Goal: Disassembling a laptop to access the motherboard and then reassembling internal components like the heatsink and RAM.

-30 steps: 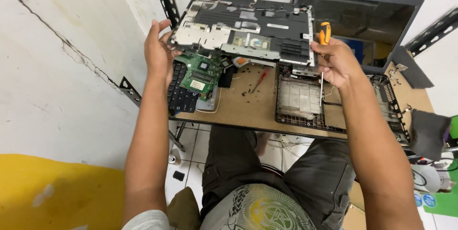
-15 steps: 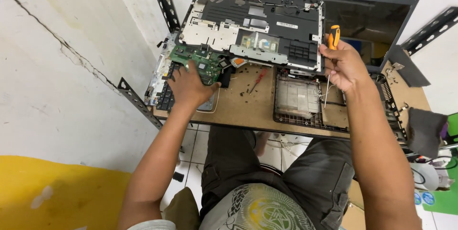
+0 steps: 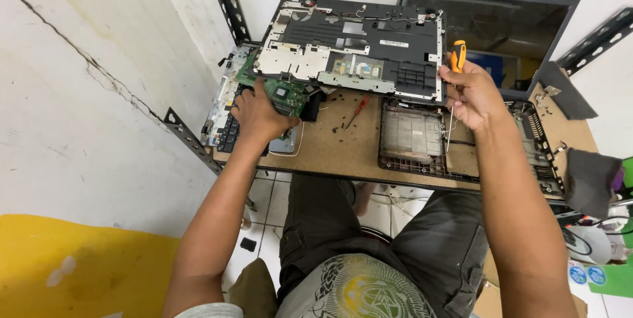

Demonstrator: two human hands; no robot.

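At the far left a cracked white wall [image 3: 79, 113] stands close to the tabletop's [image 3: 343, 150] left edge, leaving little room there. The left hand [image 3: 258, 115] lies palm down, its grip loosely curled over the near edge of a green circuit board [image 3: 280, 92], which rests on a keyboard [image 3: 227, 127] at the tabletop's left corner. Just right of the board, a red-handled screwdriver [image 3: 359, 110] lies among loose screws on a bare brown patch, the main free space. Above it, the upturned laptop top cover [image 3: 356, 51] leans, carrying a small white rectangular label [image 3: 398, 43] near its upper middle. The right hand [image 3: 471, 97] pinches the cover's right edge, its grip also holding an orange-handled screwdriver [image 3: 457, 56] upright. Below sits the emptied laptop base [image 3: 412, 136], reaching the tabletop's near edge. At far right, round blue stickers [image 3: 587, 274] show on a pale surface below the tabletop.
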